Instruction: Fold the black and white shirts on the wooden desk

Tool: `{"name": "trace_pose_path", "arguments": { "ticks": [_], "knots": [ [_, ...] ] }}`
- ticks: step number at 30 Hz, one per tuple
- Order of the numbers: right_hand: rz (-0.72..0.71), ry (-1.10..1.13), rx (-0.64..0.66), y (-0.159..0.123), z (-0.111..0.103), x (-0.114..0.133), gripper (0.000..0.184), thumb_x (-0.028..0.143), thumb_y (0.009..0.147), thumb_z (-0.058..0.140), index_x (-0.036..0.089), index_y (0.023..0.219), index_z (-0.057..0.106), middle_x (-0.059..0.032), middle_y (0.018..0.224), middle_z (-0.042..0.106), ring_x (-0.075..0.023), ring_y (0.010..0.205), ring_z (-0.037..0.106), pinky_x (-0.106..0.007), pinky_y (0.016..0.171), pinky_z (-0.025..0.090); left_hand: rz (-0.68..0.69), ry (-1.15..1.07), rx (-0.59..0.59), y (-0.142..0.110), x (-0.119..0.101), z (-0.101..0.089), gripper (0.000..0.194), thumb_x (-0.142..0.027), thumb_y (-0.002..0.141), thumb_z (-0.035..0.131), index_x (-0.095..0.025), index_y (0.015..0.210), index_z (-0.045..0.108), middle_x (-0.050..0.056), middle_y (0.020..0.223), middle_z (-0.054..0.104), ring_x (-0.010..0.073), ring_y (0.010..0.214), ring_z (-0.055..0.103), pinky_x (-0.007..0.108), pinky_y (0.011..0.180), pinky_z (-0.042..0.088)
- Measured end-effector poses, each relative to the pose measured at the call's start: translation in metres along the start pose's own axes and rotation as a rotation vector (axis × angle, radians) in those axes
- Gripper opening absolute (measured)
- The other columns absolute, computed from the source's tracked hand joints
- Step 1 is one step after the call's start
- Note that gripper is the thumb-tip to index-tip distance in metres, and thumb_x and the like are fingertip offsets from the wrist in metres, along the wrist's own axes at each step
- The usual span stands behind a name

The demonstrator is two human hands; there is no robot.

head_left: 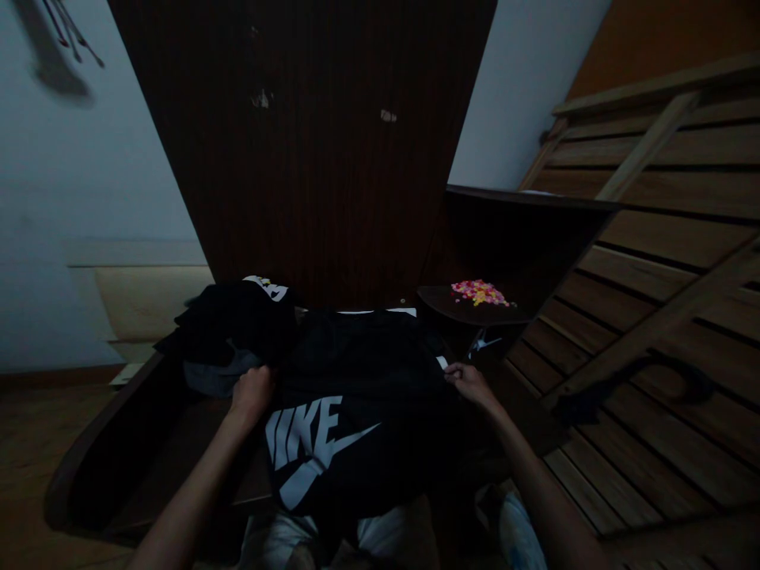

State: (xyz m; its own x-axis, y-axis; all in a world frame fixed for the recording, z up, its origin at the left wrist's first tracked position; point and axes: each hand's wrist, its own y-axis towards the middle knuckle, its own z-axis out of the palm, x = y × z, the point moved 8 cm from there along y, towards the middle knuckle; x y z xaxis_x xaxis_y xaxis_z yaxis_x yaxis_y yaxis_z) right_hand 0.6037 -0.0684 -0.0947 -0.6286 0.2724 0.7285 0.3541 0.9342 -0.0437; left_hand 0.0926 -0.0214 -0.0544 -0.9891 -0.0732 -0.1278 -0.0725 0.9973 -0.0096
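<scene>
A black garment (380, 356) with grey Nike lettering and a swoosh lies spread in front of me, its lower part hanging towards my lap. My left hand (254, 390) is closed at the garment's left edge, beside the pile of folded clothes. On the other side, my right hand (469, 381) pinches the right edge, close to a small white patch (442, 362). A strip of white (404, 313) shows along the garment's far edge; what it belongs to is unclear. The light is dim, so the black folds are hard to make out.
Dark folded clothes (222, 332) are piled at the left on a dark wooden surface (160, 475). A tall dark panel (321, 158) stands behind. Small pink and yellow pieces (480, 292) lie on a corner shelf (439, 301). Wooden slats (670, 285) lean at the right.
</scene>
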Motion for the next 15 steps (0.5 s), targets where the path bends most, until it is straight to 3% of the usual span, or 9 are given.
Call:
{"name": "trace_pose_path", "arguments": {
  "ticks": [5,7,10,12,15],
  "knots": [
    [0.046,-0.086,-0.226,0.017,-0.022,0.017,0.029,0.044,0.079,0.063,0.02,0.096,0.068,-0.0052,0.076,0.071,-0.0218,0.077,0.067,-0.03,0.07,0.046,0.073,-0.001,-0.037,-0.007,-0.028,-0.013,0.026,-0.029,0.089,0.048,-0.014,0.094,0.069,0.019,0.093,0.069,0.0326,0.09,0.068,0.036,0.073,0.051],
    [0.065,-0.103,-0.222,0.027,-0.022,0.022,0.035,0.05,0.079,0.063,0.019,0.094,0.069,-0.0088,0.082,0.072,-0.0248,0.085,0.067,-0.032,0.074,0.046,0.14,-0.026,-0.069,-0.003,-0.046,-0.017,0.027,-0.028,0.09,0.046,-0.013,0.101,0.066,0.019,0.1,0.068,0.031,0.092,0.067,0.036,0.075,0.05],
    [0.094,-0.115,-0.117,0.041,-0.009,0.026,0.034,0.054,0.076,0.065,0.02,0.075,0.068,-0.0099,0.077,0.07,-0.0273,0.085,0.067,-0.032,0.072,0.045,0.274,-0.067,-0.112,0.009,-0.071,-0.018,0.025,-0.022,0.089,0.047,-0.013,0.107,0.063,0.018,0.109,0.064,0.0295,0.103,0.062,0.036,0.084,0.049],
    [0.083,-0.138,-0.087,0.048,-0.002,0.032,0.03,0.049,0.078,0.065,0.021,0.068,0.065,-0.0082,0.073,0.069,-0.0263,0.082,0.067,-0.03,0.069,0.044,0.37,-0.083,-0.11,0.021,-0.085,-0.013,0.026,-0.019,0.087,0.052,-0.014,0.11,0.063,0.018,0.115,0.063,0.0291,0.112,0.057,0.036,0.093,0.045],
    [0.047,-0.124,-0.167,0.052,-0.003,0.041,0.018,0.038,0.081,0.059,0.021,0.075,0.063,-0.0065,0.079,0.069,-0.0232,0.082,0.066,-0.028,0.069,0.044,0.477,-0.161,-0.076,0.041,-0.101,-0.003,0.034,-0.017,0.084,0.057,-0.016,0.117,0.062,0.016,0.125,0.06,0.0289,0.118,0.054,0.039,0.102,0.04]
  ]
}}
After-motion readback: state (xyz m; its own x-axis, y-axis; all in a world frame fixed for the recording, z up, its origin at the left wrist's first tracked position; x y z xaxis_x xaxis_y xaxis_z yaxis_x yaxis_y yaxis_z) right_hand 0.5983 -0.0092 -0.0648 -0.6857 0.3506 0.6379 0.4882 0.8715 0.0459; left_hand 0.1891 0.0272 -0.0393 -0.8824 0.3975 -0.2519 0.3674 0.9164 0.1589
